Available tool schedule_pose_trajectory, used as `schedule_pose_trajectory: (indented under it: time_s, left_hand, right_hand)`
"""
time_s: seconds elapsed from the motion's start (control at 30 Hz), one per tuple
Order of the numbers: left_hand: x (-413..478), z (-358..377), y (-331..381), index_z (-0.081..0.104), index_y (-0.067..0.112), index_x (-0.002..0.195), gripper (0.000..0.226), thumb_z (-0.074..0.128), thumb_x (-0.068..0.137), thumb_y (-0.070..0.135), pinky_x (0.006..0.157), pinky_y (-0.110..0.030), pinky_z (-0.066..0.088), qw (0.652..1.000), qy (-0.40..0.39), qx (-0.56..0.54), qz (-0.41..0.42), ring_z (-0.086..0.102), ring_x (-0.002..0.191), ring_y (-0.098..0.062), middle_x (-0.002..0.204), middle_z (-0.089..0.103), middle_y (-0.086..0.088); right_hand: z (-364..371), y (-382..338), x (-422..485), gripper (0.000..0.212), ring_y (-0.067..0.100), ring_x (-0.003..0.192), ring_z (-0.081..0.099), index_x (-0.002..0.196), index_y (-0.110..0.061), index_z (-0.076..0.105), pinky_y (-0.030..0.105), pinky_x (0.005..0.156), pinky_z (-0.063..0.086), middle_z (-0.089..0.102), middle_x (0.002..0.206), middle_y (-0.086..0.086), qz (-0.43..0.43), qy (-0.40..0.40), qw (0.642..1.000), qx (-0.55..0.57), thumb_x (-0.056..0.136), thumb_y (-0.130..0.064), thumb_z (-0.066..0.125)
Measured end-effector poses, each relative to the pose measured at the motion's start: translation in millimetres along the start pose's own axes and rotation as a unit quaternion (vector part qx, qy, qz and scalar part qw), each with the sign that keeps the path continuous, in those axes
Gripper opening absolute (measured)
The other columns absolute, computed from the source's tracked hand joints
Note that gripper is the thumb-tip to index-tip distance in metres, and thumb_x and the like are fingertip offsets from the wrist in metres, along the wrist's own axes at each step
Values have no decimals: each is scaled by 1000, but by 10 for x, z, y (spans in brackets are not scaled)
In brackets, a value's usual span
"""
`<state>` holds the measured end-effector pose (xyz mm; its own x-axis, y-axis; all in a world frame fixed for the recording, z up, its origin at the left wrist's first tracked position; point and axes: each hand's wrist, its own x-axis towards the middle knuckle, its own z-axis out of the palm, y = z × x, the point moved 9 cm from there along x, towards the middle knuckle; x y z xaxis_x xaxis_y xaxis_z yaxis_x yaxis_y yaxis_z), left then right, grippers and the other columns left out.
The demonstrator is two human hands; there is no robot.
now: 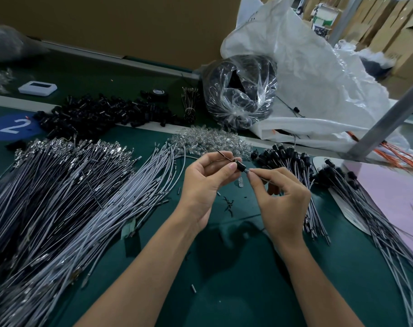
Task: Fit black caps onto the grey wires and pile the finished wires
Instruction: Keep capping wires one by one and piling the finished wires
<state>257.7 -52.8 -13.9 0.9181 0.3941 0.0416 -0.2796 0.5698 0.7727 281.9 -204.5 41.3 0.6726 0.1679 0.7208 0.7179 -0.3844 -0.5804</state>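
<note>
l hand grip pinches a black cap betw thumb & finger; r hand grip pinches the grey wire tip at the cap's mouth, above the table. keep tip in line w/ bore, push straight. finished pile lies just r. only writing: "2" on blue disc.
</note>
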Motion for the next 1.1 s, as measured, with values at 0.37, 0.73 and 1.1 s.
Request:
schedule_pose_trajectory:
  time_s: [0.37,0.73,1.1]
  left_hand:
    - [-48,41,-82,66,7,84,19,73,66,5,75,-24,57,997,8,-75,-4,71,81,-15,83,74,-6]
    - [-35,21,-76,65,6,87,14,67,81,-6,77,-25,57,999,11,-41,-7,68,83,-19,82,71,-9]
    - [-22,-5,-34,66,9,84,16,69,80,-6,77,-25,57,999,20,-15,23,70,81,-17,84,74,-7]
  right_hand:
    - [-35,39,-22,6,5,63,56,83,-15,75,15,60,41,66,73,-11,34,34,998,27,87,-15,71]
    - [-7,1,4,4,12,64,58,86,-12,77,26,56,45,66,75,-3,3,8,1000,10,86,-12,73]
    - [34,26,-3,12,8,71,60,94,-12,78,20,64,46,68,81,-1,20,-20,1000,14,86,-7,72]
